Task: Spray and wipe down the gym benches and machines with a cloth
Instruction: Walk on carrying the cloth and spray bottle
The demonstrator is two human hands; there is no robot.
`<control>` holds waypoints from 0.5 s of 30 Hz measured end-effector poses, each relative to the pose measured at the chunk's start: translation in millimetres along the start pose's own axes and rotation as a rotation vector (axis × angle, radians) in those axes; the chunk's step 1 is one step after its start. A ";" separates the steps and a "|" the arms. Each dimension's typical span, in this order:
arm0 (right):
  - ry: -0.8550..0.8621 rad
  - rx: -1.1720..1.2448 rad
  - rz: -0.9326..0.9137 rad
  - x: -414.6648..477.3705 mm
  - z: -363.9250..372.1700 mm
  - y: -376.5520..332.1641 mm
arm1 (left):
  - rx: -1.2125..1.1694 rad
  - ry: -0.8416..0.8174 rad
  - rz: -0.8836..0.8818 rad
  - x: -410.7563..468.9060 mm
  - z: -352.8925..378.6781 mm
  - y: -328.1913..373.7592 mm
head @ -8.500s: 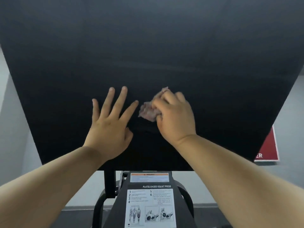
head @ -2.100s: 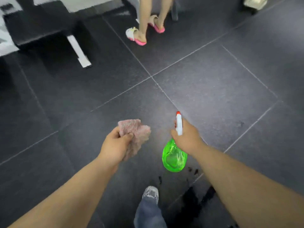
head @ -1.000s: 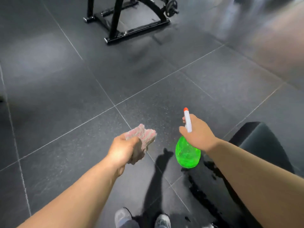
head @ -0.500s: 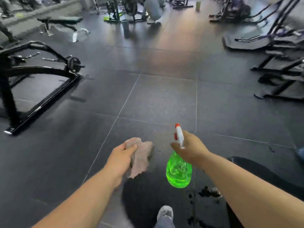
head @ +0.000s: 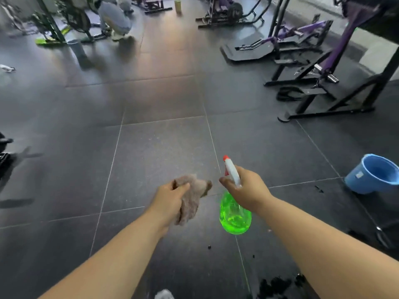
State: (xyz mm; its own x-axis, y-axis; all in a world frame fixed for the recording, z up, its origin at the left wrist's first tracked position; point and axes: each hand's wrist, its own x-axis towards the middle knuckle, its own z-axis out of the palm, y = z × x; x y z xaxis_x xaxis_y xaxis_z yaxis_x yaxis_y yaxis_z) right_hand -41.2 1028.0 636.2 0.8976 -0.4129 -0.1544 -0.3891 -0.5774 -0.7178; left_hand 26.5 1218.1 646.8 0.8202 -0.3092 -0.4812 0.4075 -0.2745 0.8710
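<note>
Head view looks down over both bare forearms onto a dark tiled floor [head: 151,152]. Just below the centre of the frame, the left hand [head: 170,198] grips a crumpled pinkish cloth [head: 193,199], fingers [head: 182,187] curled round its upper part while the rest hangs below the palm. Just to its right, not touching it, the right hand [head: 247,188] holds a spray bottle [head: 235,219] by the neck, fingers wrapped round it under the white head. The red nozzle tip points toward the top of the frame, and the translucent green body hangs below the hand, above the floor. At the right edge a blue bucket [head: 374,176] stands on the floor, well apart from the hands. Dark spots [head: 278,285] mark the tiles at the lower right. In the upper right stand black and purple gym machines [head: 313,67]; more machines with green frames [head: 54,24] fill the upper left, blurred, with a crouched person [head: 114,18] beside them. A pale shoe tip [head: 164,295] shows at the bottom edge.
</note>
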 end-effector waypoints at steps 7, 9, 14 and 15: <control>0.278 0.084 0.241 99.5 -69.2 21.5 | 0.137 -0.217 0.076 139.9 51.7 102.4; 0.409 0.066 0.283 119.6 -92.2 26.9 | 0.139 -0.314 0.098 170.2 82.7 135.0; 0.653 0.294 0.485 135.5 -145.3 74.6 | 0.290 -0.538 0.093 216.9 183.9 176.0; 0.708 0.370 0.522 138.2 -157.2 88.5 | 0.314 -0.580 0.083 225.6 207.7 179.8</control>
State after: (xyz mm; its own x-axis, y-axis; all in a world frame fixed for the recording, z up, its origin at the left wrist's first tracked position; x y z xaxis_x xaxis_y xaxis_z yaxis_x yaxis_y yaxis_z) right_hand 15.8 809.1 658.0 0.2483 -0.9560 -0.1561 -0.5054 0.0096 -0.8628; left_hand 201.4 909.8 674.2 0.4591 -0.7569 -0.4652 0.1436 -0.4535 0.8796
